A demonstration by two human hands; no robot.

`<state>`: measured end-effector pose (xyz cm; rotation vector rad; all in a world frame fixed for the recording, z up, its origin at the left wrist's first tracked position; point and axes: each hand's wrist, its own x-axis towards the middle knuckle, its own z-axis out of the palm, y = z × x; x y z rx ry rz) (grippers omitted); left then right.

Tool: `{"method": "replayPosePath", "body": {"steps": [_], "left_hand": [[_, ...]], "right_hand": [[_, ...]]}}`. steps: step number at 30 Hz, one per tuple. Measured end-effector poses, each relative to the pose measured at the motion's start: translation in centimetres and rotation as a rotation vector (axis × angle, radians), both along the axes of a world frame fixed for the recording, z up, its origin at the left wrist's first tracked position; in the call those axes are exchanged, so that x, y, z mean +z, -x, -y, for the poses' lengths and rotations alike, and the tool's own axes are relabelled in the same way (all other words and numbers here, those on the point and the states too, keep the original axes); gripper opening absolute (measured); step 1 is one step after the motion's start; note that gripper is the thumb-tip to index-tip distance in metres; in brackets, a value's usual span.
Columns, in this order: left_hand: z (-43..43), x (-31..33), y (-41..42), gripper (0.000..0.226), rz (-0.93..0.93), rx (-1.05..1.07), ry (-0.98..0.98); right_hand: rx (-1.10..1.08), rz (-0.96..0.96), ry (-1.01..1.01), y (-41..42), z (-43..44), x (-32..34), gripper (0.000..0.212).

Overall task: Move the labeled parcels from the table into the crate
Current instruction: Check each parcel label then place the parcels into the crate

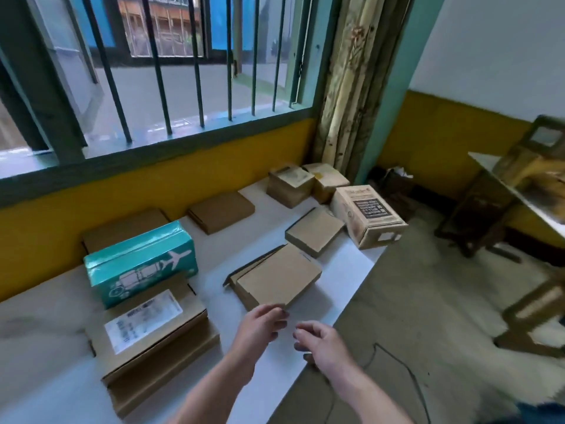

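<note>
- We see both hands out over the near edge of the white table (345, 270). The left hand (263, 325) has its fingers loosely curled and holds nothing, and the right hand (321, 341) is just beside it in the same state.
- The left fingertips (282, 313) sit right at the near corner of a flat brown parcel (275, 276). We cannot tell whether they touch it.
- All the parcels we can see lie on the table. To the left, a labeled brown box (146, 328) lies on top of another flat carton (165, 371).
- Just behind that pair is a teal box (140, 261) printed with a white plane and truck. A brown carton (122, 231) lies behind it against the yellow wall.
- Further along are a flat brown packet (221, 212) by the wall and a shallow square box (315, 231) near the middle.
- At the far end two small cube boxes (289, 185) (327, 180) stand side by side, touching. A larger printed carton (367, 215) sits at the table corner.
- The white shipping label (143, 319) carries print too blurred for us to read. The printed carton's black panel (368, 209) is also unreadable, and there is a small white sticker (388, 237) on its side.
- Around the table are a barred window (153, 71), a patterned curtain (351, 81), a second table (519, 191) on the right and a dark cable (406, 371) on the floor.
</note>
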<state>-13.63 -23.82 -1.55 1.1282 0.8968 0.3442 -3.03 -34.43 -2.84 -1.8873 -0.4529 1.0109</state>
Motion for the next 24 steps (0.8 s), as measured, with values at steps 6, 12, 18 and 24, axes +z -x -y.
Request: {"method": "replayPosePath", "body": {"steps": [6,12,18,24], "left_hand": [[-1.6,-0.4,-11.0,0.014,0.053,-0.085,0.094],[-2.2,-0.9,-21.6,0.016,0.047,-0.135,0.11],[-3.4,-2.1,-33.4,0.033,-0.003,-0.102,0.038],[-4.0,-3.0,-44.4,0.053,-0.07,0.043,0.07]], "right_hand": [[-0.147,0.015,0.046,-10.5,-0.7,0.4,0.014],[-0.242,0.074,0.05,-21.4,-1.2,-0.3,0.017],[-0.388,0.369,0.063,-36.6,-3.7,-0.1,0.043],[-0.463,0.373,0.088,-50.0,-5.6,-2.0,0.059]]}}
